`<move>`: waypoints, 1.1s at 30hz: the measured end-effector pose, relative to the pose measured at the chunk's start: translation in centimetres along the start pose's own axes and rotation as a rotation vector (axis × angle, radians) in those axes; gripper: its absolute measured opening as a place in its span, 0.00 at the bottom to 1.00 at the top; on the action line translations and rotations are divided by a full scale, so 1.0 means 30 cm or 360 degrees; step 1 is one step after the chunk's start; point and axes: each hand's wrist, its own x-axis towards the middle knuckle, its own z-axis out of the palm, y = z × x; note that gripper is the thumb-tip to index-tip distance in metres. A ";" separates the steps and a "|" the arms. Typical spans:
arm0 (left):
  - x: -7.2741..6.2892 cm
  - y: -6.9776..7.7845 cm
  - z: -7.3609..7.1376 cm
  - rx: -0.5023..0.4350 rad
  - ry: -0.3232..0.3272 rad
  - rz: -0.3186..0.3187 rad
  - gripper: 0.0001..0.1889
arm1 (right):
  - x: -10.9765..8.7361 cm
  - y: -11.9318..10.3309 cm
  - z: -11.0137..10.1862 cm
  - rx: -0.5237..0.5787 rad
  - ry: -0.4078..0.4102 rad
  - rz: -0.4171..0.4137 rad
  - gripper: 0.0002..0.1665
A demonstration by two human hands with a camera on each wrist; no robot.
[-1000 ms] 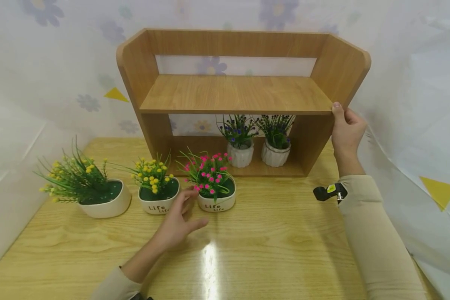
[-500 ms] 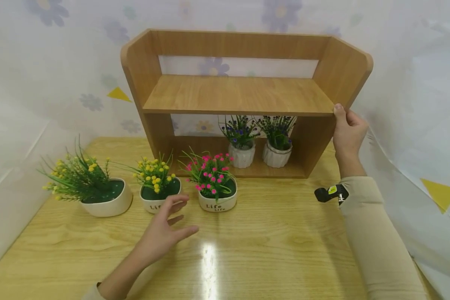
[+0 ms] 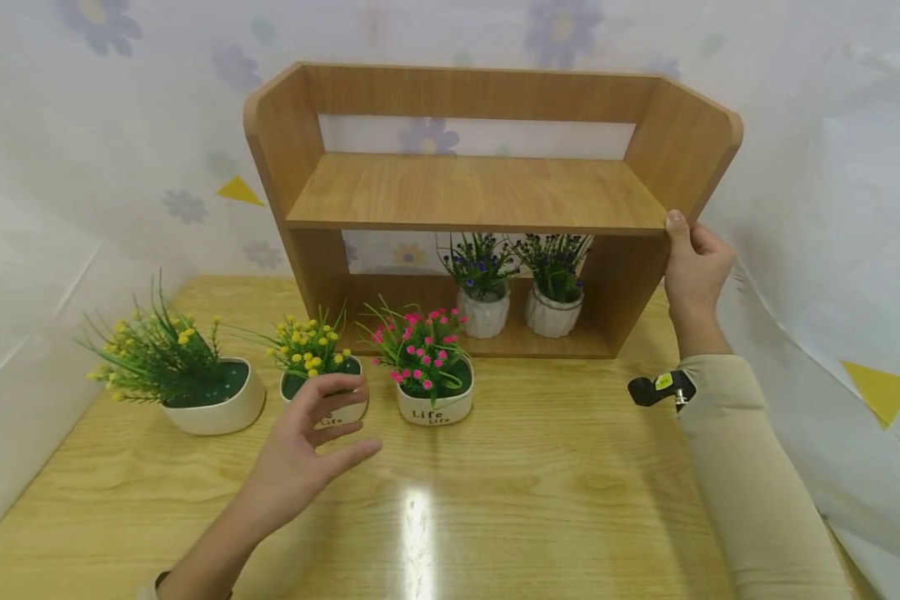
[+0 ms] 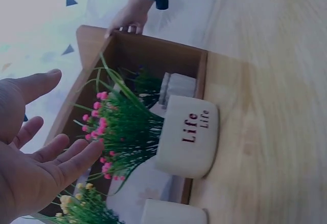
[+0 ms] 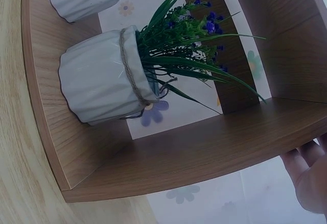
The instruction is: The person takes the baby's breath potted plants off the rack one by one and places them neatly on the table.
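My right hand [image 3: 697, 271] grips the right side of a two-tier wooden shelf [image 3: 480, 193], thumb at the front edge of the upper board. In the right wrist view only some fingers [image 5: 301, 168] show at the side panel. My left hand [image 3: 288, 462] is in front of the potted plant with yellow flowers [image 3: 311, 354], partly covering its white pot. Its fingers are spread and slightly bent, holding nothing. Beside it stands a potted plant with pink flowers [image 3: 435, 408], its white pot marked "Life", also large in the left wrist view [image 4: 189, 137].
Two ribbed white pots with purple flowers, a left one [image 3: 483, 312] and a right one [image 3: 553, 310], stand on the shelf's lower board. Another yellow-flowered plant in a white pot [image 3: 217, 410] stands at the far left. Flower-patterned sheeting [image 3: 157, 100] hangs behind the wooden table [image 3: 540, 500].
My left hand has drawn back from beside the pink-flowered plant, moving left and toward me. The right hand keeps its hold on the shelf, and the pots stay in place.
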 end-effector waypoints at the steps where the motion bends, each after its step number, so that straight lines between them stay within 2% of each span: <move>1: 0.004 0.007 -0.006 -0.0004 0.0002 0.0025 0.31 | 0.000 0.000 0.000 -0.0005 0.0002 0.0000 0.20; 6: 0.033 0.039 -0.035 0.0004 -0.0001 0.0109 0.30 | 0.000 -0.001 0.001 0.0002 0.0011 0.0019 0.18; 10: 0.056 0.068 -0.055 -0.0001 0.0004 0.0123 0.30 | 0.001 0.000 0.000 0.0005 0.0006 0.0006 0.19; 17: 0.101 0.099 -0.091 -0.0088 0.0008 0.0197 0.29 | 0.006 0.007 -0.002 -0.0012 0.0003 0.0070 0.15; 21: 0.134 0.110 -0.118 -0.0151 0.0047 0.0220 0.28 | 0.008 0.006 -0.001 -0.0005 -0.0011 0.0066 0.15; 28: 0.209 0.137 -0.172 -0.0190 0.0146 0.0191 0.25 | 0.000 0.000 -0.004 -0.0060 -0.0013 0.0072 0.15; 33: 0.250 0.151 -0.210 -0.0226 0.0234 0.0226 0.26 | -0.008 -0.001 -0.007 -0.0112 -0.0016 0.0041 0.21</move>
